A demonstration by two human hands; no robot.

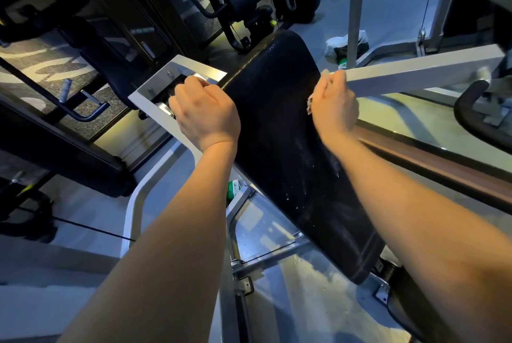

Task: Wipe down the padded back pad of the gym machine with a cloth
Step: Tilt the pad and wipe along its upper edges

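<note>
Gym floor all around, pale grey and speckled with carpet further off, crowded with dark machines and grey-white frame tubing. Dead centre, the back pad (291,148): black, padded, long axis running from the near lower right up and away to its rounded far end, face flecked with pale droplets or smears along its right side. Left of the pad, left hand (203,112) curled shut over the pad's left edge, next to a grey-white bracket plate (155,87), seemingly steadying. Right of the pad, right hand (333,105) closed on a cloth (311,105), only a pale frayed scrap showing at the fingers and under the palm, pressed against the pad's right edge about level with the left hand. Hands apart, one on each flank, pad between them. Just beyond the right hand, a grey-white square bar (415,71) crossing off to the right. For the coming stroke, judged from this: cloth hand nearer the unwiped flecks, which lie toward the body along the pad's right side, so a pull down the long axis looks the natural move, left hand staying as brace. Past the pad's far end, a white rag or bag with a green-capped bottle (343,64) on the floor. No readable brand, label or writing anywhere; large pale shapes on the carpet left of the pad, not legible.
</note>
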